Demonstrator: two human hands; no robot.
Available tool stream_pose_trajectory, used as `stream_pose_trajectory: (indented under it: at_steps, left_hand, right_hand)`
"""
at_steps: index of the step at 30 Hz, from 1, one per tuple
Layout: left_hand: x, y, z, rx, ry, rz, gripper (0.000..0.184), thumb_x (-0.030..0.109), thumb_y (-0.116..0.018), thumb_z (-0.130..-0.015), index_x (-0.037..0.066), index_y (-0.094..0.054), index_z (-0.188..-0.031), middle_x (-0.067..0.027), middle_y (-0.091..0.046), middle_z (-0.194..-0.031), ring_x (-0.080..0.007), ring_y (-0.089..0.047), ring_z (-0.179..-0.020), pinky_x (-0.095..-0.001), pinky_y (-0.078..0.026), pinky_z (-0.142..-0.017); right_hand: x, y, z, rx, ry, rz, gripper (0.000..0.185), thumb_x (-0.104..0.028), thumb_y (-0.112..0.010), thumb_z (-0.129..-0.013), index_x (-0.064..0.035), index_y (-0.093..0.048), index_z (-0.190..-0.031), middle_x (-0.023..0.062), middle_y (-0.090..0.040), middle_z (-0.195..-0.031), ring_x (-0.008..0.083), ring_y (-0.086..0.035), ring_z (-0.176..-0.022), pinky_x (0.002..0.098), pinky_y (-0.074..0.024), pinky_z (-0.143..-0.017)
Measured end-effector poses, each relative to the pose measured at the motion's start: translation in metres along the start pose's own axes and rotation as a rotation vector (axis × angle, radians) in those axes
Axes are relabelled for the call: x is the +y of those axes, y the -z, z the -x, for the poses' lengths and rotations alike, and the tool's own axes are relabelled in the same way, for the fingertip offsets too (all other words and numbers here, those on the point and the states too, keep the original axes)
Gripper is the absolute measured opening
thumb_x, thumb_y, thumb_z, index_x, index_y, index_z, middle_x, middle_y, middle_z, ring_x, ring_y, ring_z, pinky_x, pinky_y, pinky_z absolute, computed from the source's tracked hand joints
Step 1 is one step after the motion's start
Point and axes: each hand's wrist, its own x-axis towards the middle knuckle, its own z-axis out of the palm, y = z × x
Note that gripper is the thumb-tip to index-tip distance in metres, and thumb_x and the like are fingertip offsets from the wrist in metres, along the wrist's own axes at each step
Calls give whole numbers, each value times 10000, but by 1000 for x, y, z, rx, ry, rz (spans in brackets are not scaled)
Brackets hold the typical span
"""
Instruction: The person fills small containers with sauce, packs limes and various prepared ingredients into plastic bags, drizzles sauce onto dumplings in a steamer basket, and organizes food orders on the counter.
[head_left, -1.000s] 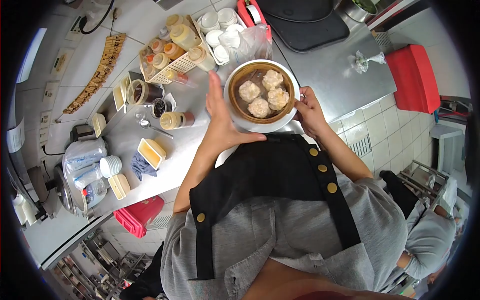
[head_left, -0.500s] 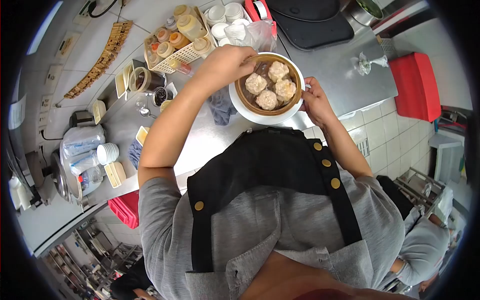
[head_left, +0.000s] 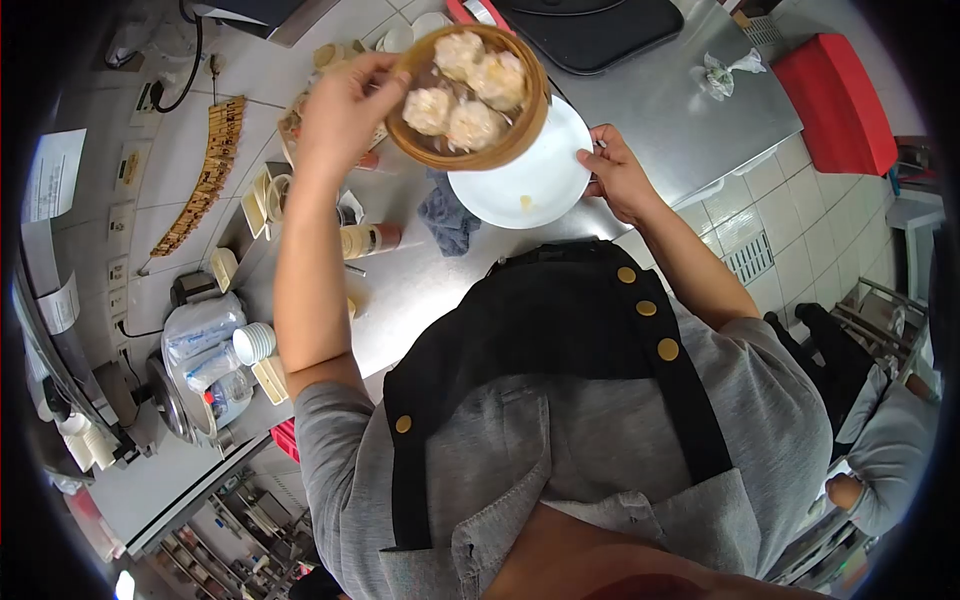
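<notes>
My left hand is closed on the rim of a round bamboo steamer, thumb over the edge. Several pale dumplings sit inside it. The steamer is held up, tilted a little, and overlaps the upper left of a white plate from my view. My right hand grips that plate by its right edge, thumb on top. A small yellowish wet spot shows on the plate's bare surface. A crumpled grey-blue cloth lies on the counter to the left of the plate.
A steel counter runs beneath my hands, with a black tray at the back. Left of me are a labelled bottle and stacked white cups. A red bin stands at right; another person is behind, lower right.
My left hand has lifted the steamer off the plate and moved it up and left. The plate's surface is now exposed, still in my right hand.
</notes>
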Motion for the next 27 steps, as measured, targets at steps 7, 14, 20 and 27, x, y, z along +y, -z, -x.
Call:
stream_pose_trajectory:
  at_steps: [7, 14, 20, 27]
  left_hand:
    - [-19, -61, 13, -124, -7, -166, 298, 266, -713, -908, 59, -734, -1121, -113, -740, -840, -206, -679, -687, -348, -529, -652]
    - [-16, -69, 14, -182, 56, -129, 284, 226, -704, -951, 18, -726, -1143, -29, -715, -839, -100, -633, -751, -266, -511, -684]
    - [-4, -48, -8, -408, 255, -109, 392, 401, -670, -977, 35, -757, -1088, -50, -743, -904, -126, -658, -806, -292, -518, -746]
    - [-9, -98, -65, -512, -251, -219, 321, 357, -802, -850, 47, -755, -919, -91, -711, -891, -210, -654, -888, -350, -508, -778]
  right_hand:
    - [-6, 2, -3, -11, 55, -60, 178, -150, -531, -1058, -120, -445, -1211, 47, -662, -983, 125, -673, -790, 288, -575, -643]
    - [-9, 6, -3, 12, 80, -103, 155, -143, -533, -1057, -126, -462, -1194, 39, -659, -959, 116, -665, -786, 279, -568, -640]
    - [-5, 11, 2, -75, 50, -84, 163, -123, -518, -1059, -136, -463, -1212, 19, -649, -915, 75, -649, -748, 217, -543, -573]
    - [11, 1, -5, -206, -12, -7, 142, -138, -544, -1049, -168, -464, -1162, -8, -637, -910, 59, -560, -731, 239, -440, -577]
